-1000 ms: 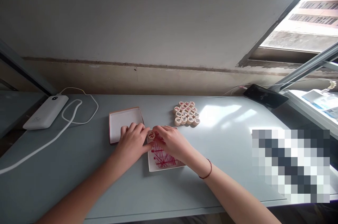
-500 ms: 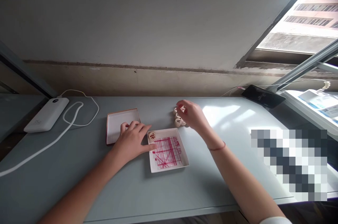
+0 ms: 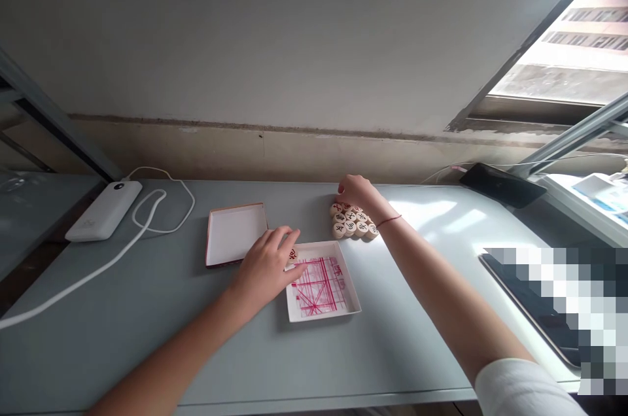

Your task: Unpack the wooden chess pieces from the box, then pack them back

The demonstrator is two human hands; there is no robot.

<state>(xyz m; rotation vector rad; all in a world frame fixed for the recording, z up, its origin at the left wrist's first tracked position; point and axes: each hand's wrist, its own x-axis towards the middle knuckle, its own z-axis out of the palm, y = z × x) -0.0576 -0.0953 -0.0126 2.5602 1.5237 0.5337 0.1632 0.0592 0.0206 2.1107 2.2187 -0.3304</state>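
Note:
My left hand (image 3: 265, 267) reaches over the near left side of a shallow white box (image 3: 351, 295) with its fingers spread and thumb apart. Between thumb and forefinger, one round Chinese chess piece (image 3: 293, 255) with a red character lies in the box's far left corner. A plastic sheet printed with red lines (image 3: 318, 288) covers the box floor. Beyond the box, several wooden Chinese chess pieces (image 3: 350, 227) sit packed in rows. My right hand (image 3: 357, 192) bends over their far edge, fingers curled; whatever is inside them is hidden.
A box lid (image 3: 238, 233) lies open side up, left of the white box. At far left is a white power bank (image 3: 104, 212) with a looped white cable (image 3: 105, 270). A dark phone (image 3: 501, 186) rests at the back right, and a dark flat device (image 3: 524, 311) lies nearer.
My right hand has moved back over the pieces, exposing more of their rows. The whole view has shifted slightly. My left hand stays at the white box, uncovering more of the lid.

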